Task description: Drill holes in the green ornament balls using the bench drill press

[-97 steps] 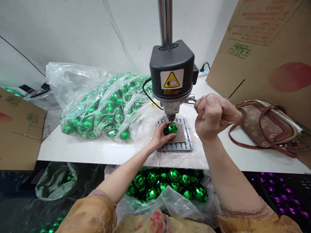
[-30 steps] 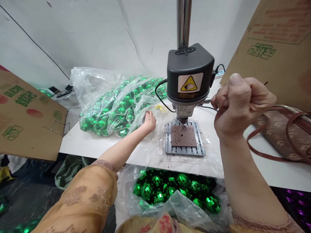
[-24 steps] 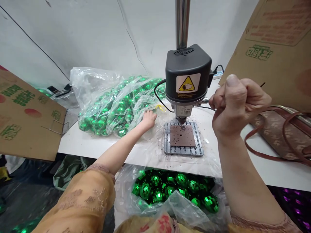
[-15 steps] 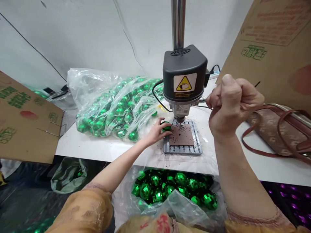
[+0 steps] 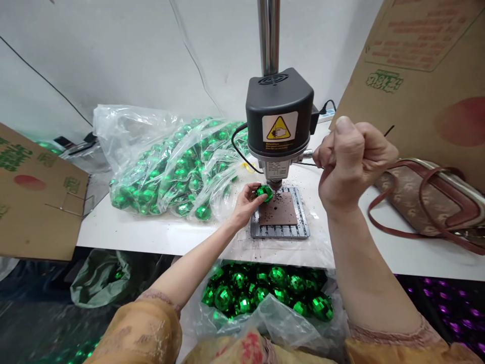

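Note:
My left hand (image 5: 247, 205) pinches a shiny green faceted ball (image 5: 264, 193) between thumb and fingers, beside the chuck of a small black drill press (image 5: 279, 111). Under it, a brown board (image 5: 278, 208) with a dark hole and scattered shavings lies on the slotted metal base (image 5: 280, 232). My right hand (image 5: 354, 159) is closed in a fist around the press's feed handle (image 5: 389, 130), whose thin dark rod shows on both sides of the fist. The drill bit's tip is hard to make out behind the ball.
A clear plastic bag (image 5: 170, 172) full of green balls lies left of the press. More green balls (image 5: 278, 294) fill an open bag below the table edge. Cardboard boxes (image 5: 38, 202) flank the table, and a brown handbag (image 5: 428, 202) sits at right. Purple balls (image 5: 450, 308) show lower right.
My left hand has brought the green ball from the board's left edge closer to the drill chuck, turning it into fuller view. My right fist stays on the handle. The view has shifted slightly.

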`<state>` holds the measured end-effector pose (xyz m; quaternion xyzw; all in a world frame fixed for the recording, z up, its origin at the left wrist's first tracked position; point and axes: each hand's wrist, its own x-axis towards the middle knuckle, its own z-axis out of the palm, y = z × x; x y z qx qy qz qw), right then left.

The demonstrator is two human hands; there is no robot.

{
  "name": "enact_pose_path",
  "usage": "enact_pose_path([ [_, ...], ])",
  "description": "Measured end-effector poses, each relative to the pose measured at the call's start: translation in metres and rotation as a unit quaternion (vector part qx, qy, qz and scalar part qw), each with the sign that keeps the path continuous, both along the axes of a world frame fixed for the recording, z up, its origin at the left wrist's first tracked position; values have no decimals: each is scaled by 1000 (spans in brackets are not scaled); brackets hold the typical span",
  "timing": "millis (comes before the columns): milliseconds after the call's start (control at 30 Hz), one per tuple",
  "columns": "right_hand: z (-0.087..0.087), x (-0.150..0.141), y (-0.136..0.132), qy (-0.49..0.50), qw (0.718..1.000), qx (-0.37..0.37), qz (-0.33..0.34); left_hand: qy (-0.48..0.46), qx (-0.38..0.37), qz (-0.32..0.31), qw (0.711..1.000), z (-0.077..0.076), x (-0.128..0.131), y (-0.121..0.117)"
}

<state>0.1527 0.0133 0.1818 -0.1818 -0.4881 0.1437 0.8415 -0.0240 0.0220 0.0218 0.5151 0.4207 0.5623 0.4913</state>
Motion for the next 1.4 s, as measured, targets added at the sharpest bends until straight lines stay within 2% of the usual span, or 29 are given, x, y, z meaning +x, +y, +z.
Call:
enact_pose_path([
  [200,-1,1,1,-10,1000,2,-8,-7,6,-69,998,-7,8,1],
  [433,-3,2,1,-49,998,-19,-45,50,44,-95,993,-20,15,2],
  [567,-5,2,1,-42,999,-10,-31,73,78,-100,989,-25,14,-2],
  [1000,-4,0,-1,-17,1000,15,0,89,61,-84,991,-17,22,-16],
  [1233,-16,-1,-2,-20,999,5,-28,77,49,-85,992,-18,22,-17],
  [1400,-26,-2,0,5,998,42,-39,78,44,-85,992,-19,21,-17],
])
